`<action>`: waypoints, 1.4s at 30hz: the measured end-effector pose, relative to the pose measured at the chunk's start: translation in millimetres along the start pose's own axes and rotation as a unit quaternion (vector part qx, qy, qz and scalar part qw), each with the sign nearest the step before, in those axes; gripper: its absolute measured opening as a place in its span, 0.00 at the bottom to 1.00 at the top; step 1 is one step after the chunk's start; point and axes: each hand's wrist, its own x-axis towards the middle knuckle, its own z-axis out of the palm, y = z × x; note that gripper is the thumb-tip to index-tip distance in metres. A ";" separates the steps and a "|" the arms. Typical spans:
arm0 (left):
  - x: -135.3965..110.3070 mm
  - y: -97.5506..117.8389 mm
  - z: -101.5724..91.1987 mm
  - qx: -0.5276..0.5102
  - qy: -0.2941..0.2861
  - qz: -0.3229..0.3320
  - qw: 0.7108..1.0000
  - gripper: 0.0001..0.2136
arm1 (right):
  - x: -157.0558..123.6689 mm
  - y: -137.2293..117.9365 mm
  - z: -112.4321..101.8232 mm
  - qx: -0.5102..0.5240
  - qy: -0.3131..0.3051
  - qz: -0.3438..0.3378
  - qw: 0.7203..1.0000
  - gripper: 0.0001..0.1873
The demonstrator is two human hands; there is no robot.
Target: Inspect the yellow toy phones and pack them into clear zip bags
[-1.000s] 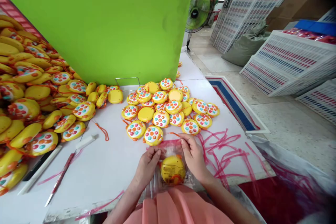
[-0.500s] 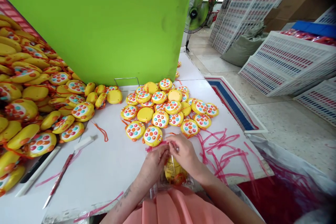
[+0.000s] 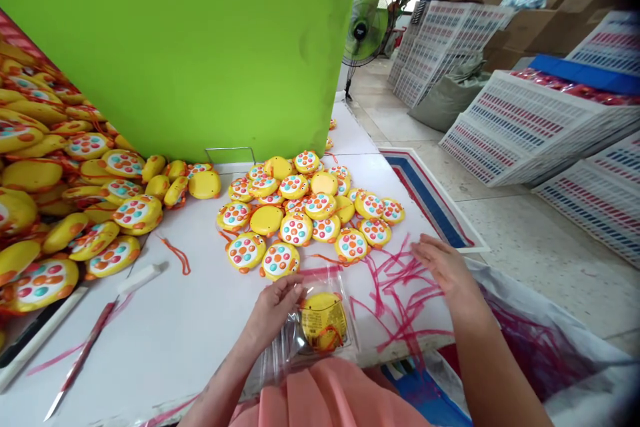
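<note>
A clear plastic bag (image 3: 320,320) lies at the near edge of the white table (image 3: 200,320), with a yellow round toy (image 3: 323,319) face down inside it. My left hand (image 3: 273,310) grips the bag's left side, fingers curled on the plastic. My right hand (image 3: 443,267) hovers flat over a tangle of pink strips (image 3: 400,280) to the right, fingers stretched out, nothing in it. Just beyond the bag sits a cluster of yellow toys with coloured buttons (image 3: 300,213).
A large heap of the same toys (image 3: 55,187) fills the left side. A green board (image 3: 190,47) stands behind. A cutter and white stick (image 3: 100,320) lie near left. White crates (image 3: 525,120), a fan (image 3: 367,20) and a bag with pink scraps (image 3: 540,353) stand right.
Both hands were together at the bag's top edge. My right hand has since let go and swung right over the pink strips; my left hand stays on the bag.
</note>
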 end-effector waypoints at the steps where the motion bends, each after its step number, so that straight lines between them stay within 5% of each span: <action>1: -0.1 -0.3 0.7 -0.004 -0.002 -0.001 1.000 0.21 | -1.6 -2.4 1.2 0.002 0.024 -0.017 1.000 0.20; 5: -1.9 0.2 3.3 -0.058 -0.022 -0.009 0.998 0.16 | -19.5 -17.7 15.7 -0.017 0.070 -0.128 0.989 0.18; 8: -4.1 2.7 4.3 -0.125 -0.042 -0.030 0.991 0.15 | -47.5 -21.6 36.5 -0.129 -0.148 -0.091 0.976 0.14; 10: -5.5 5.2 3.6 -0.144 -0.048 -0.039 0.988 0.15 | -70.2 -16.8 54.6 -0.186 -0.333 -0.045 0.923 0.17; 13: -7.1 9.6 0.1 -0.147 -0.048 -0.035 0.987 0.15 | -99.5 -5.0 81.5 -0.149 -0.457 -0.014 0.877 0.19; 19: -7.8 11.6 -9.9 -0.153 -0.040 -0.036 0.987 0.21 | -114.6 1.8 103.3 -0.091 -0.438 0.035 0.894 0.13; 26: -8.6 7.3 -14.7 -0.161 -0.048 -0.055 0.984 0.24 | -109.4 8.3 83.6 -0.038 -0.414 0.086 0.905 0.12; 30: -11.4 10.6 -15.8 -0.134 -0.071 -0.061 0.987 0.14 | -105.5 15.2 72.9 -0.014 -0.412 0.103 0.905 0.08; 35: -12.7 12.2 -16.4 -0.140 -0.089 -0.053 0.985 0.04 | -103.9 19.2 68.2 0.008 -0.429 0.076 0.900 0.04; 42: -13.7 10.3 -17.2 -0.222 -0.098 -0.020 0.970 0.13 | -104.2 7.9 67.3 -0.024 -0.464 0.051 0.884 0.06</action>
